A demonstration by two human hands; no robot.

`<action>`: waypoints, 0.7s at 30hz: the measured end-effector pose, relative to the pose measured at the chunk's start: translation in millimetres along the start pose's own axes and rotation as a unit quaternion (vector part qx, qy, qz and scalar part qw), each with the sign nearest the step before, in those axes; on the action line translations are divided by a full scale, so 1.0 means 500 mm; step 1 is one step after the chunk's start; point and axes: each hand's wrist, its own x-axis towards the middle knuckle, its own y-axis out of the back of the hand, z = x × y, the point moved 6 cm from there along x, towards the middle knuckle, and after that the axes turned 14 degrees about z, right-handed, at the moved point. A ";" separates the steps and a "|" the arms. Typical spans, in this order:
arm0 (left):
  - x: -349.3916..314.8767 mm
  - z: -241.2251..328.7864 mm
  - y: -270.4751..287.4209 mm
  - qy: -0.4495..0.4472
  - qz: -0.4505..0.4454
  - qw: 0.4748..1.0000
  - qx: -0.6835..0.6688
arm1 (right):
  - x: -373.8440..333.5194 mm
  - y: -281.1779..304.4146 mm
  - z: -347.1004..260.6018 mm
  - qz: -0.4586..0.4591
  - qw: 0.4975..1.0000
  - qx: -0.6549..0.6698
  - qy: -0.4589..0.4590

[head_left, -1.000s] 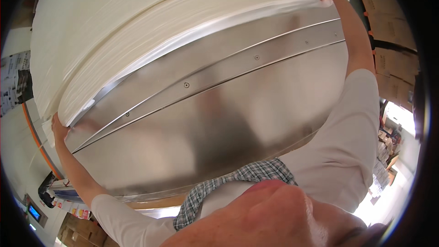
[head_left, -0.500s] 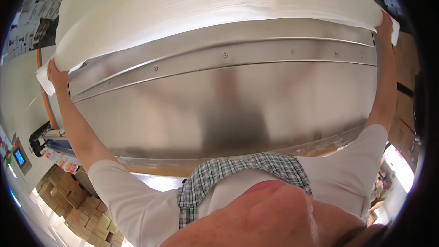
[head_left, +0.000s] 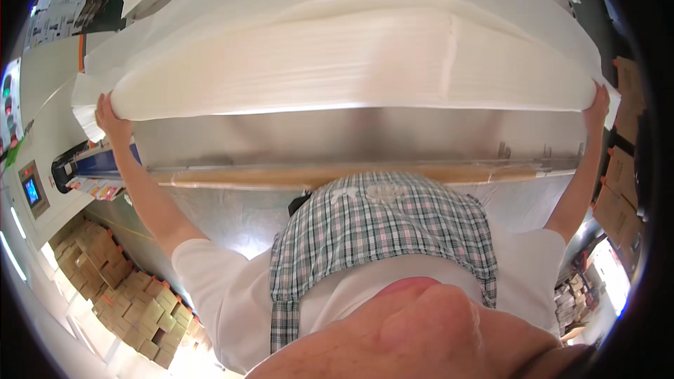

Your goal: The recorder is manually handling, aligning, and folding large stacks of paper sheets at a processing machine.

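A wide sheet of thin white material (head_left: 302,63), paper or film, stretches across a shiny metal table (head_left: 295,139). At its near left corner my left hand (head_left: 112,121) is closed on the edge, with a loose flap sticking out past the fingers. My right hand (head_left: 597,108) grips the matching corner on the right, where another small flap shows. Between the hands the near edge runs almost straight, and the sheet bulges into a fold behind it. Both arms are spread wide, and the sheet covers the table's screwed metal strip.
A brown strip (head_left: 421,174) lines the table's near edge, against my checked apron. On the left stands a pale machine with a small lit screen (head_left: 31,188) and a dark blue part (head_left: 105,163). Cardboard boxes are stacked at lower left (head_left: 137,305) and at right (head_left: 621,182).
Both hands have drawn the sheet's near edge toward me, over the metal strip. More white material with a gap beside it now shows at the far side.
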 end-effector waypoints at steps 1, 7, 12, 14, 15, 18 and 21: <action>-0.047 0.006 0.004 0.002 -0.007 1.000 0.001 | -0.033 0.018 -0.016 -0.018 1.000 0.001 -0.008; -0.295 0.033 0.043 0.077 -0.079 0.993 -0.031 | -0.224 0.110 -0.056 -0.051 0.999 0.002 -0.011; -0.384 0.037 0.034 0.115 -0.169 0.978 -0.037 | -0.325 0.087 -0.081 -0.131 0.991 -0.036 -0.002; -0.366 0.023 0.031 0.121 -0.198 0.973 -0.007 | -0.323 0.086 -0.088 -0.152 0.988 -0.034 0.008; -0.360 0.018 0.027 0.093 -0.217 0.972 0.002 | -0.315 0.082 -0.093 -0.170 0.985 -0.032 0.016; -0.343 0.004 0.011 0.069 -0.280 0.957 0.015 | -0.299 0.060 -0.068 -0.219 0.975 -0.016 0.038; -0.320 -0.018 -0.030 0.082 -0.413 0.907 0.020 | -0.256 0.008 -0.016 -0.369 0.929 -0.013 0.035</action>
